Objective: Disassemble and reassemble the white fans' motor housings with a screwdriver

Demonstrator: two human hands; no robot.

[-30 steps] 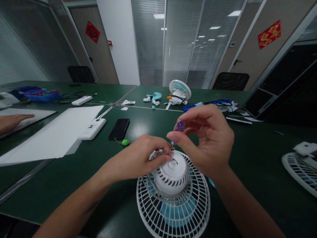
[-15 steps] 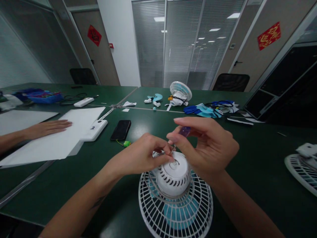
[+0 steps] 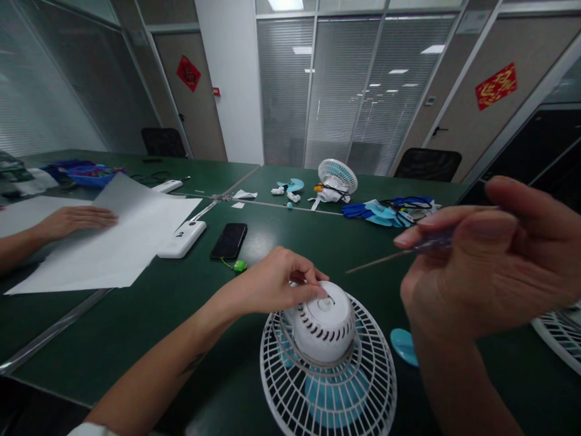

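A small white fan (image 3: 324, 330) lies face down on the green table, its round motor housing upward and light-blue blades showing through the cage. My left hand (image 3: 285, 281) is closed at the housing's far left edge, thumb and fingertips pressed against it; whether a small part is between them is hidden. Raised to the right, my right hand (image 3: 490, 260) is closed around a screwdriver (image 3: 431, 241) with a purple handle. Its thin shaft points left, above and apart from the fan. A light-blue round piece (image 3: 403, 347) lies right of the cage.
A black phone (image 3: 229, 241) and white power bank (image 3: 182, 238) lie to the left. Another person's hand (image 3: 77, 221) rests on white sheets (image 3: 131, 236). Farther back are another fan (image 3: 336, 180), blue gloves (image 3: 356, 210) and loose parts. Another cage (image 3: 560, 339) is at right.
My right hand has moved right, taking the screwdriver away from the fan. My left hand stays at the housing. The other person's sheet has lifted and shifted, and the view has tilted slightly.
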